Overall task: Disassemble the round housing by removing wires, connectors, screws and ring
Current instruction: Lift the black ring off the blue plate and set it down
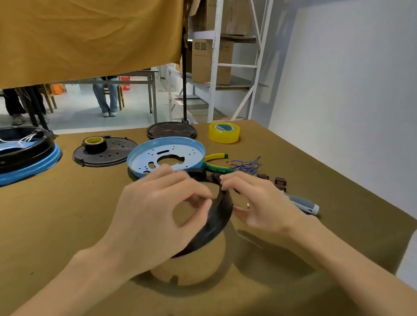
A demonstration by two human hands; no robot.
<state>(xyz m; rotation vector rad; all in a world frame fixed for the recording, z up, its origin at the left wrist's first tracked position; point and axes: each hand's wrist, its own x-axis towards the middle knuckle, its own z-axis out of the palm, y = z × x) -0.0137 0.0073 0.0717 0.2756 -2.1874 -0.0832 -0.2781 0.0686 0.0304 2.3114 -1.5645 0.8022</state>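
You are holding the black ring (218, 218) tilted above the counter (43, 218), left hand (161, 212) gripping its rim to steady it while your right hand (256, 203) is pinching its top edge, probably to free a fitting.

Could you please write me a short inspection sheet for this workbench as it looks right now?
Surface: olive cloth covers the table.
Job's things: black ring held above the table; blue pan behind it; second housing at far left.
Clutter: yellow tape roll, pliers, screwdriver, black perforated disc, small black switches.
Hands: left hand and right hand both grip the ring.
Cables: loose blue wires beside the pliers.
Surroundings: shelving with boxes, hanging curtain.
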